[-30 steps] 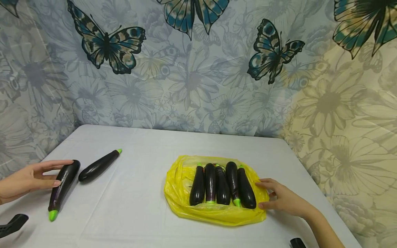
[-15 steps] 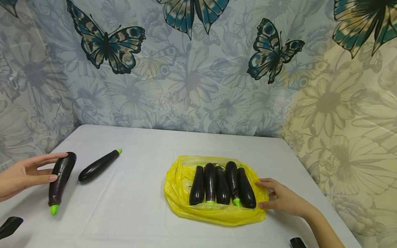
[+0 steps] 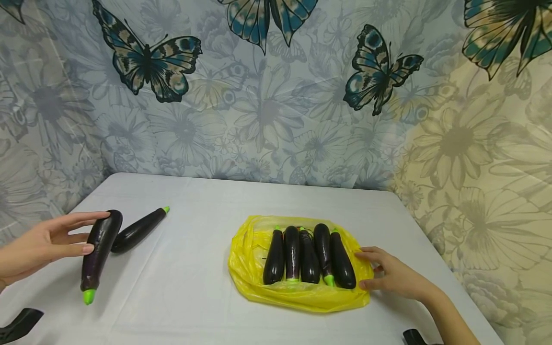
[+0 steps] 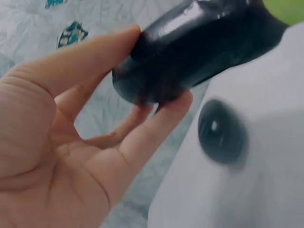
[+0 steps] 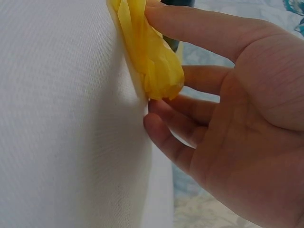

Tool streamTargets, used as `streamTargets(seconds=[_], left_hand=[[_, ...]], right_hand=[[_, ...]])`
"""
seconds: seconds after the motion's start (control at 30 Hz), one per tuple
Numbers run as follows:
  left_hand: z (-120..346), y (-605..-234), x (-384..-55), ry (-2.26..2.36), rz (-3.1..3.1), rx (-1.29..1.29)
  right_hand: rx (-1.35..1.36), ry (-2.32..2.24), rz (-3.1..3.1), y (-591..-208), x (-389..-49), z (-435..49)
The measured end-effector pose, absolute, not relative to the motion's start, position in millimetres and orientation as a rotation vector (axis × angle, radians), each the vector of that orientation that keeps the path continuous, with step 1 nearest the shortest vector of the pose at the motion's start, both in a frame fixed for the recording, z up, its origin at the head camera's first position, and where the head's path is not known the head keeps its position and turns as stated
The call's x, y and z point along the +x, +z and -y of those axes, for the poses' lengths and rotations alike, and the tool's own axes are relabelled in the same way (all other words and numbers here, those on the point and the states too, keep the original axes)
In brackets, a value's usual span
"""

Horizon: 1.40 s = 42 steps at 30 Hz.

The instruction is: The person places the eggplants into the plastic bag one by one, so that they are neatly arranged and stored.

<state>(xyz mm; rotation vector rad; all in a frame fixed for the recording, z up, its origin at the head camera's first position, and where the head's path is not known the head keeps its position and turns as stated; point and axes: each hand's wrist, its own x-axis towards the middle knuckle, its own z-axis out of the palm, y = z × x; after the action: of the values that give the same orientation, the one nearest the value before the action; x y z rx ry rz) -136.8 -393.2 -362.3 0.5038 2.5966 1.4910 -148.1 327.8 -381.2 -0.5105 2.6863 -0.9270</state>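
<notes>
My left hand [image 3: 47, 242] pinches a glossy dark purple eggplant [image 3: 101, 247] with a bright green tip, thumb on one side and fingers on the other. In the left wrist view that eggplant [image 4: 194, 47] is clear of the white table. Another eggplant [image 3: 140, 231] lies just behind it, green end toward the back. My right hand [image 3: 396, 275] grips the right edge of a yellow plastic bag [image 3: 246, 278], where several eggplants [image 3: 309, 258] stand side by side. Up close in the right wrist view, thumb and fingers surround a crumpled fold of the bag [image 5: 164, 71].
A white cloth covers the table [image 3: 185, 297], which ends at a wall hung with butterfly-print fabric [image 3: 267, 120]. Black pieces of gear show at the lower left [image 3: 21, 323] and beside the right forearm [image 3: 414, 337].
My left hand has raised the eggplant off the table, first a little left, then right toward the lying one, which it now overlaps in the head view. The right hand stays at the bag.
</notes>
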Motion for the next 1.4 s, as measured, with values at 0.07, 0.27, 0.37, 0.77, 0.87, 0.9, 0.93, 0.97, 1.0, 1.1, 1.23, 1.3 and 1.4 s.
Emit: streamTargets(seconds=[0.07, 0.27, 0.37, 0.77, 0.87, 0.9, 0.93, 0.97, 1.0, 1.1, 1.23, 1.3, 1.4], left_hand=[[386.6, -359.7, -135.5, 1.511, -2.545, 0.498], [363.4, -355.0, -135.4, 1.568, -2.415, 0.504], [351.3, -353.6, -134.6, 1.571, -2.388, 0.530], [315.1, -358.0, -134.7, 1.622, -2.194, 0.550], [307.4, -360.7, -134.5, 1.637, -2.181, 0.553], [304.7, -361.3, -134.5, 1.638, -2.182, 0.554], [302.0, -361.6, -134.3, 1.635, -2.187, 0.552], [299.2, -361.9, -134.3, 1.633, -2.194, 0.553], [296.3, -362.1, -134.3, 1.634, -2.195, 0.552], [287.5, -362.5, -134.4, 1.634, -2.205, 0.551], [274.4, -362.1, -133.8, 1.644, -2.205, 0.566], [267.0, -361.1, -132.8, 1.648, -2.214, 0.567], [255.9, -358.7, -130.2, 1.651, -2.239, 0.565]], right_hand=[[-0.521, -0.927, -2.687, -381.4, -148.3, -327.9], [-0.529, -0.926, -2.689, -381.3, -149.0, -328.2], [-0.519, -0.937, -2.683, -381.0, -149.1, -328.3], [-0.529, -0.937, -2.680, -381.1, -148.8, -328.2], [-0.522, -0.930, -2.684, -381.1, -148.7, -327.7], [-0.526, -0.928, -2.685, -381.0, -148.6, -327.6], [-0.522, -0.928, -2.687, -381.0, -148.5, -327.4], [-0.528, -0.929, -2.686, -381.0, -148.2, -327.3], [-0.524, -0.935, -2.682, -381.0, -148.0, -327.3], [-0.527, -0.948, -2.672, -380.9, -147.2, -327.8], [-0.538, -0.939, -2.677, -380.9, -147.1, -328.7], [-0.536, -0.927, -2.686, -381.0, -147.5, -328.7], [-0.523, -0.923, -2.690, -381.5, -148.1, -328.7]])
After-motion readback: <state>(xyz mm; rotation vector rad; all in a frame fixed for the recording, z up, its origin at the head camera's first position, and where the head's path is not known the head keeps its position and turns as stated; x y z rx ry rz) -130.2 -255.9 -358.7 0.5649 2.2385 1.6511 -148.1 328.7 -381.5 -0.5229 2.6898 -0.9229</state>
